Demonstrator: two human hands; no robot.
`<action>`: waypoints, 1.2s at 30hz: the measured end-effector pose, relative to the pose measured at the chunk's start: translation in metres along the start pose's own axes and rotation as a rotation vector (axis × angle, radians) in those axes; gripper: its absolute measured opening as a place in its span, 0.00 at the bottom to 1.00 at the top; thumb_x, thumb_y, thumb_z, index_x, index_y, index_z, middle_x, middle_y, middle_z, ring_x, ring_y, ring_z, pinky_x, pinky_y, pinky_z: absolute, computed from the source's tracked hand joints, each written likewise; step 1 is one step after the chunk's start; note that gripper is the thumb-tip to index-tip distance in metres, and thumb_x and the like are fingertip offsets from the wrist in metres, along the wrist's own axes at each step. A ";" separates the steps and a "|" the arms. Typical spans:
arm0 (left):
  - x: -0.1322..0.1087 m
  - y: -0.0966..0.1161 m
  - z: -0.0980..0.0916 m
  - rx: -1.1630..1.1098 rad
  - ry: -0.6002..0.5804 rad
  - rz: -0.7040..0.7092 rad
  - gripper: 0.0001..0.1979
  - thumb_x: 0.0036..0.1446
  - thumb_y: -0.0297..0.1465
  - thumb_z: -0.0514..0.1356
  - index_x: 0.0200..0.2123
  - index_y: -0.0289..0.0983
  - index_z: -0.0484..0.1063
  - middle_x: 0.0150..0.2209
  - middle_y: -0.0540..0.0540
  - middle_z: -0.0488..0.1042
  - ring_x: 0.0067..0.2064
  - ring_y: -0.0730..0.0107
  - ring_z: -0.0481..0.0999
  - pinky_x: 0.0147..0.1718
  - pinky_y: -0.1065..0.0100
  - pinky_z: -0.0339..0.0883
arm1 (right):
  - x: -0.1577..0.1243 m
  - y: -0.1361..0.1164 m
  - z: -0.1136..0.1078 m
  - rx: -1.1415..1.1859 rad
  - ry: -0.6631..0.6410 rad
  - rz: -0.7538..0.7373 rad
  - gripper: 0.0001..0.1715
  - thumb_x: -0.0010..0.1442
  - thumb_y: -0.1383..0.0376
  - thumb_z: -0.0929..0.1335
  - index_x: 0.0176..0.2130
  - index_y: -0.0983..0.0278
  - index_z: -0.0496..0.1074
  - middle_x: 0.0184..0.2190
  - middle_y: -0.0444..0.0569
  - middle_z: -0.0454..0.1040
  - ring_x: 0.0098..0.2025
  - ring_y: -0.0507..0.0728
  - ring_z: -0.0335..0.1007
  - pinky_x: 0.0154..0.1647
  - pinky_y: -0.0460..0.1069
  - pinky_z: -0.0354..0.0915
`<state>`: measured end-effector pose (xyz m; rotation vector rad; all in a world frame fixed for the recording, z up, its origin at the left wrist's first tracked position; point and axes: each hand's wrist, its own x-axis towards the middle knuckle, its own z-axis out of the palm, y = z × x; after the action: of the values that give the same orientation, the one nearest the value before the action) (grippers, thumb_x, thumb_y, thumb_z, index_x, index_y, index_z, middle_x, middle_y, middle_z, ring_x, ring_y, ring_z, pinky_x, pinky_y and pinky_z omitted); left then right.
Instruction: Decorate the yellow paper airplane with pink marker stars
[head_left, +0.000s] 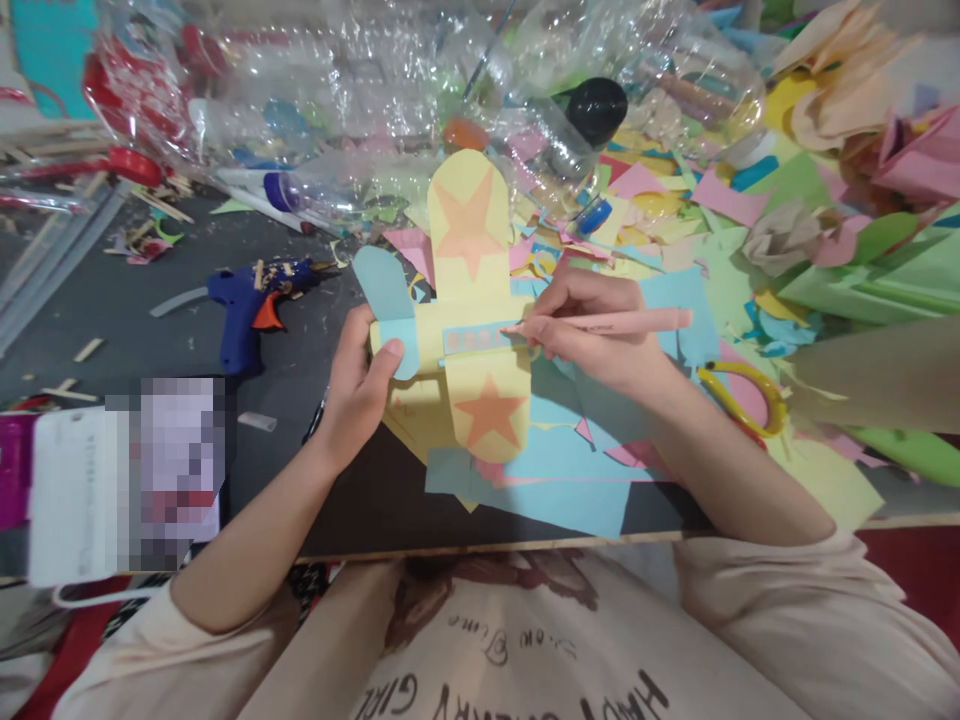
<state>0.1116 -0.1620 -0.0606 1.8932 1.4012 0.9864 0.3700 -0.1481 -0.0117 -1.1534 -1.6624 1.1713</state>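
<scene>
A yellow paper airplane cutout lies in front of me, its two rounded wings marked with orange stars. My left hand grips its left end, thumb pressed on a light blue paper tail piece. Between the fingers of my right hand is a pink marker, its tip touching a blue paper strip across the middle of the body. Pale orange round spots show in a row on that strip. Loose blue and yellow paper sheets lie underneath.
A blue hot glue gun lies at left, with wood bits around it. Clear plastic bottles and coloured paper scraps crowd the back. Yellow-handled scissors rest by my right forearm. A blurred-out item lies at lower left.
</scene>
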 end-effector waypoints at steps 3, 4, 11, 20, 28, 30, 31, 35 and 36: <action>0.000 0.000 0.000 -0.002 0.000 0.004 0.14 0.66 0.41 0.52 0.51 0.45 0.65 0.46 0.47 0.75 0.47 0.60 0.76 0.46 0.58 0.74 | 0.000 -0.001 0.001 -0.041 0.003 -0.021 0.14 0.56 0.63 0.71 0.22 0.60 0.66 0.20 0.41 0.70 0.23 0.50 0.62 0.22 0.47 0.55; 0.000 0.000 0.000 -0.003 0.005 0.007 0.14 0.66 0.41 0.52 0.51 0.45 0.65 0.46 0.47 0.75 0.46 0.60 0.76 0.46 0.58 0.74 | 0.000 -0.002 0.001 -0.048 0.008 -0.032 0.14 0.56 0.63 0.71 0.22 0.61 0.66 0.20 0.41 0.69 0.23 0.50 0.61 0.22 0.47 0.55; 0.000 -0.002 0.001 0.014 0.010 0.027 0.14 0.66 0.42 0.52 0.51 0.45 0.65 0.45 0.47 0.75 0.47 0.60 0.76 0.46 0.58 0.74 | -0.001 -0.006 0.003 -0.059 -0.025 -0.028 0.14 0.55 0.65 0.70 0.21 0.61 0.64 0.20 0.40 0.67 0.23 0.49 0.58 0.23 0.47 0.54; 0.001 -0.005 0.000 0.003 -0.007 0.037 0.15 0.67 0.44 0.51 0.51 0.44 0.65 0.45 0.47 0.75 0.45 0.61 0.76 0.44 0.60 0.75 | 0.000 -0.008 -0.001 -0.006 0.011 0.007 0.15 0.54 0.68 0.71 0.20 0.60 0.65 0.18 0.41 0.68 0.21 0.50 0.62 0.21 0.47 0.55; 0.002 -0.005 0.001 0.000 -0.003 0.036 0.17 0.67 0.47 0.50 0.51 0.44 0.65 0.46 0.46 0.74 0.47 0.60 0.76 0.46 0.59 0.74 | -0.001 -0.006 0.002 -0.001 0.050 0.013 0.13 0.55 0.65 0.72 0.23 0.60 0.67 0.19 0.42 0.71 0.21 0.50 0.61 0.20 0.49 0.56; 0.002 -0.005 0.001 0.000 0.006 0.046 0.17 0.67 0.46 0.51 0.51 0.44 0.66 0.46 0.46 0.75 0.47 0.60 0.76 0.46 0.60 0.74 | 0.000 -0.005 0.002 -0.025 0.040 0.008 0.14 0.55 0.63 0.73 0.23 0.60 0.67 0.20 0.42 0.71 0.22 0.51 0.62 0.21 0.48 0.57; 0.002 -0.005 0.001 0.000 0.012 0.052 0.17 0.67 0.46 0.51 0.50 0.43 0.66 0.46 0.46 0.75 0.47 0.60 0.76 0.46 0.60 0.74 | 0.000 -0.004 0.002 -0.036 0.039 0.006 0.14 0.55 0.62 0.73 0.23 0.60 0.67 0.20 0.42 0.72 0.22 0.51 0.63 0.22 0.48 0.58; 0.003 -0.004 0.000 0.004 0.016 0.067 0.17 0.66 0.46 0.51 0.50 0.43 0.67 0.45 0.46 0.75 0.47 0.60 0.77 0.47 0.59 0.74 | 0.000 -0.003 0.002 -0.054 0.039 0.011 0.15 0.55 0.63 0.73 0.22 0.61 0.67 0.21 0.42 0.71 0.24 0.51 0.62 0.23 0.48 0.57; 0.004 -0.004 0.000 0.006 0.016 0.068 0.17 0.66 0.46 0.51 0.50 0.43 0.67 0.45 0.46 0.75 0.46 0.60 0.77 0.47 0.59 0.74 | 0.000 -0.003 0.001 -0.056 0.030 0.017 0.15 0.55 0.64 0.73 0.22 0.61 0.66 0.21 0.42 0.70 0.24 0.51 0.62 0.23 0.48 0.57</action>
<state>0.1103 -0.1573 -0.0632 1.9536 1.3580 1.0325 0.3681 -0.1492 -0.0096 -1.2160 -1.6749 1.1196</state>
